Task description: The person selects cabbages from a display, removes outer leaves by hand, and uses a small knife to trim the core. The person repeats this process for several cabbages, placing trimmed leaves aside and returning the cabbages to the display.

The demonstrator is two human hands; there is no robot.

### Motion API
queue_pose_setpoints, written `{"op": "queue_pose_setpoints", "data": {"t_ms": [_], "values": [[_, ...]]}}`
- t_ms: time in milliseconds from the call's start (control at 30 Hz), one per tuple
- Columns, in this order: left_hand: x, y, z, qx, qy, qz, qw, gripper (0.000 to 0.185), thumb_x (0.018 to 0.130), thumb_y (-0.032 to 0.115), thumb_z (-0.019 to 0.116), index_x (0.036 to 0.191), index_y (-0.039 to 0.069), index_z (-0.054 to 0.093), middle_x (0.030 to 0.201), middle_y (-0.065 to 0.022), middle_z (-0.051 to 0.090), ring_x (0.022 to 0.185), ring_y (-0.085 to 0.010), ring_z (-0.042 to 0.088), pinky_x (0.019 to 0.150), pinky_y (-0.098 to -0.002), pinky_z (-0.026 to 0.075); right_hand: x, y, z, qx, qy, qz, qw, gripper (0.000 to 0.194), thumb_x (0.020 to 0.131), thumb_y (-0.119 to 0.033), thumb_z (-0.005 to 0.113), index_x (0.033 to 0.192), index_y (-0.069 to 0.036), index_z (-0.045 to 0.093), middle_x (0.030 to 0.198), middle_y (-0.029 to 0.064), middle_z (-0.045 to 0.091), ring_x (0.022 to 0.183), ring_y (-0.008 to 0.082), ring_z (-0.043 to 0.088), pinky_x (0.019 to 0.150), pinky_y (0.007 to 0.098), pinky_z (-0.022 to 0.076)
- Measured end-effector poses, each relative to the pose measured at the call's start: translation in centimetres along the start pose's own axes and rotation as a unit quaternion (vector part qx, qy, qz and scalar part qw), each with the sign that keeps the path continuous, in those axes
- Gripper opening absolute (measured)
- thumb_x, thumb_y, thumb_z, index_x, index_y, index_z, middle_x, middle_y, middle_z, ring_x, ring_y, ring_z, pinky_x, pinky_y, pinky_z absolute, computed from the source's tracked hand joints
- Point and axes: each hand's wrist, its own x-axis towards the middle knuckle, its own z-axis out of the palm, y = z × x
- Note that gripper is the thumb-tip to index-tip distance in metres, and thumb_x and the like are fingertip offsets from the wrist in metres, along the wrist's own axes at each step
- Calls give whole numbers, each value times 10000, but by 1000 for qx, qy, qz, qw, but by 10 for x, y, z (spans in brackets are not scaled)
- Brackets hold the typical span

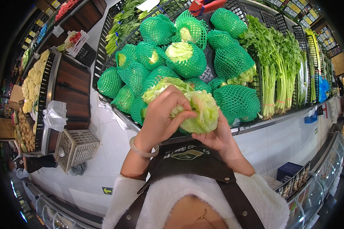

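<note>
My right hand (215,133) cups a pale green head of iceberg lettuce (202,113) from below and the right, in front of my apron. Over its left side bends my left hand (167,114), thumb and fingertips pinched on a lettuce leaf (176,111) at the head. A loose-looking outer leaf (163,87) spreads behind that hand; how it joins the head is hidden. Just beyond lie several lettuces in green foam netting (186,61), piled in a black display bin. Pale lettuce shows through the openings of some nets.
Bunched celery (275,68) stands right of the netted lettuces, leafy greens (127,25) to the far left. A red object (206,6) sits at the back. Left across the aisle are a cauliflower stand (34,83) and a plastic crate (77,147) on the floor. A person (31,166) is beyond.
</note>
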Motion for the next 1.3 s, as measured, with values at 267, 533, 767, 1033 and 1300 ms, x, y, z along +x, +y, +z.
{"op": "queue_pose_setpoints", "data": {"t_ms": [267, 533, 767, 1033, 1300], "values": [[8, 2, -11, 25, -72, 37, 996, 351, 645, 218, 909, 830, 84, 642, 890, -47, 620, 825, -272, 591, 773, -361, 479, 2, 1, 2, -20, -5, 1, 1000, 603, 1040, -593, 390, 1473, -181, 466, 1339, 112, 622, 1085, 289, 689, 773, 481, 639], [6, -5, 1, 119, 12, 178, 977, 303, 698, 140, 869, 811, 79, 595, 900, -59, 648, 765, -265, 593, 687, -349, 482, 2, 4, -1, 46, -29, -13, 998, 596, 1048, -569, 382, 1507, -189, 422, 1423, 119, 564, 1166, 317, 651, 817, 536, 622], [3, -6, 12, -158, 252, 37, 954, 216, 845, 14, 755, 898, 61, 551, 929, -100, 640, 754, -203, 565, 688, -324, 482, 3, 3, 3, 17, -120, -35, 992, 589, 1051, -534, 397, 1530, -191, 390, 1464, 125, 533, 1217, 338, 619, 826, 540, 615], [5, -20, -24, -481, 292, -32, 826, 168, 1008, 178, 641, 946, 108, 502, 940, -56, 551, 900, -179, 501, 797, -312, 477, -6, -3, 15, -201, 46, -198, 958, 650, 1002, -362, 591, 1518, -36, 366, 1459, 142, 536, 1290, 299, 571, 1083, 446, 469], [-3, -33, -56, -357, 358, -41, 862, 129, 1027, 171, 620, 974, 94, 532, 994, -65, 571, 869, -158, 546, 795, -309, 501, -24, -37, -22, -169, 38, -300, 938, 696, 990, -422, 588, 1542, -71, 350, 1519, 123, 482, 1365, 301, 501, 1134, 472, 420]]}}
